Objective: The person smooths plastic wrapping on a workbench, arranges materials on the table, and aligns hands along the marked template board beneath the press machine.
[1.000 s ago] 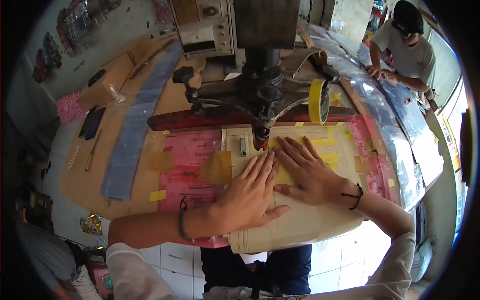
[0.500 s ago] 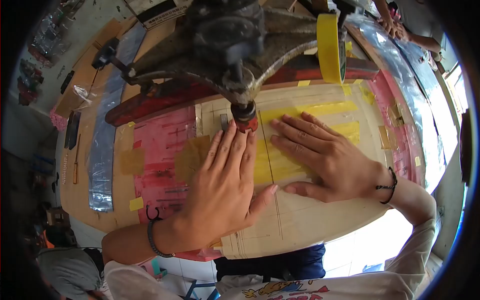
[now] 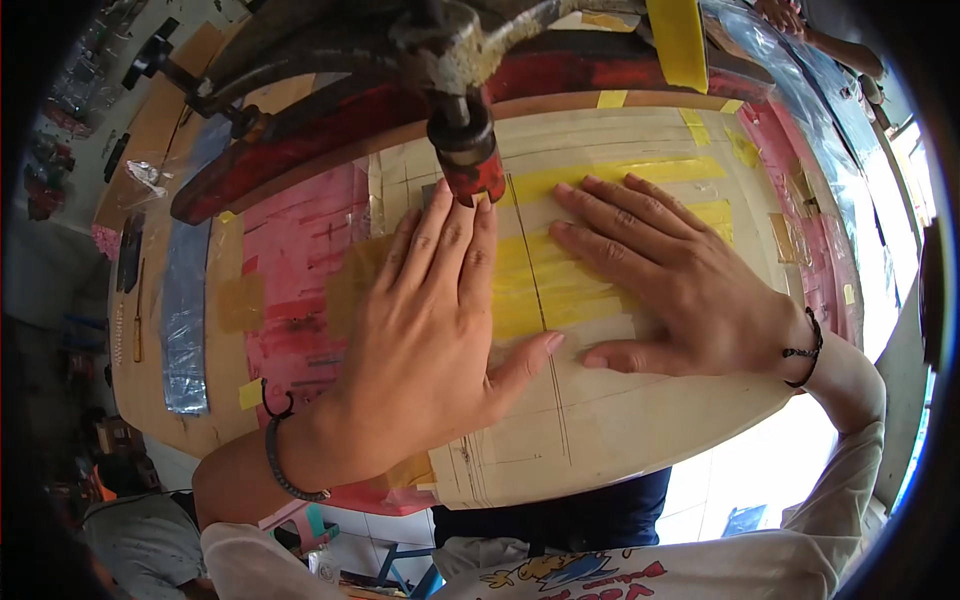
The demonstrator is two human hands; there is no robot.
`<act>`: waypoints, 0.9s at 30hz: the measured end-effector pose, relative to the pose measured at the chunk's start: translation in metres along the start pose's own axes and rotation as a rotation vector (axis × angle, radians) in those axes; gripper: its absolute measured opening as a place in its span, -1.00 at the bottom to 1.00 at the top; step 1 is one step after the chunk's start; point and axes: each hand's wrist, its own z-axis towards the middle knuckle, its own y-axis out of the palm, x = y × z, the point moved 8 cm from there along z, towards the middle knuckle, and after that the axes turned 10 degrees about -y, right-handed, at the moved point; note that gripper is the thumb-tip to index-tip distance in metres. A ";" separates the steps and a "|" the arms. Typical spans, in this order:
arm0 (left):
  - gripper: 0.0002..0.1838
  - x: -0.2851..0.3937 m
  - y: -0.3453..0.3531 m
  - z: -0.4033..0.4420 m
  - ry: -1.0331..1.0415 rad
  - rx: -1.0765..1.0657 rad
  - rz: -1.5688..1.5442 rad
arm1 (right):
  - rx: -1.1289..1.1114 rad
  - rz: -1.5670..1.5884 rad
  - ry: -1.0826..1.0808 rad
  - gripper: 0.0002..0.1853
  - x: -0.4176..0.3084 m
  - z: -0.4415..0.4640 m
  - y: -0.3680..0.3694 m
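My left hand point(image 3: 420, 330) lies flat on a cream sheet point(image 3: 620, 420) marked with pencil lines. Its fingers are stretched out, and the fingertips meet the red tip point(image 3: 473, 180) of a worn metal machine head point(image 3: 450, 60) that comes down from above. A small pale bit shows at those fingertips; I cannot make out what it is. To the right, my right hand point(image 3: 670, 270) also rests flat, fingers slightly spread, over yellow tape strips point(image 3: 530, 290) on the sheet. Neither hand grips anything.
Pink taped film point(image 3: 290, 300) and a bluish plastic-covered strip point(image 3: 185, 330) lie to the left. A red bar point(image 3: 330, 130) crosses behind the hands, with a yellow tape roll point(image 3: 680, 45) hanging by it. Another person's hand point(image 3: 780, 15) shows at the top right.
The view has shifted, so the machine head now sits higher in the picture. Both hands stay flat on the sheet with much the same pose.
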 end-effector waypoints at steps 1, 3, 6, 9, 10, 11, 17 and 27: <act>-0.03 0.000 0.000 0.000 -0.002 -0.001 0.006 | 0.026 0.007 0.009 -0.04 0.000 0.000 -0.002; -0.08 -0.002 0.001 -0.001 -0.017 0.002 -0.005 | 0.052 -0.004 0.034 -0.12 0.001 0.000 -0.004; -0.11 -0.001 0.001 0.000 -0.019 0.021 0.033 | 0.090 -0.044 0.060 -0.22 0.002 -0.001 -0.003; -0.11 0.007 0.000 -0.004 0.055 0.030 0.098 | 0.143 -0.071 0.084 -0.28 0.006 -0.002 -0.002; -0.10 0.007 -0.001 -0.004 0.045 0.020 0.077 | 0.167 -0.076 0.096 -0.29 0.008 -0.004 -0.003; -0.10 0.007 -0.002 -0.003 0.034 0.011 0.059 | 0.151 -0.079 0.073 -0.29 0.006 -0.005 -0.003; -0.09 -0.002 -0.004 0.002 -0.018 0.053 0.031 | 0.007 0.036 -0.036 -0.19 -0.008 0.003 -0.002; -0.09 0.001 -0.005 -0.001 0.002 0.114 0.017 | -0.033 -0.027 0.054 -0.11 -0.001 0.008 0.007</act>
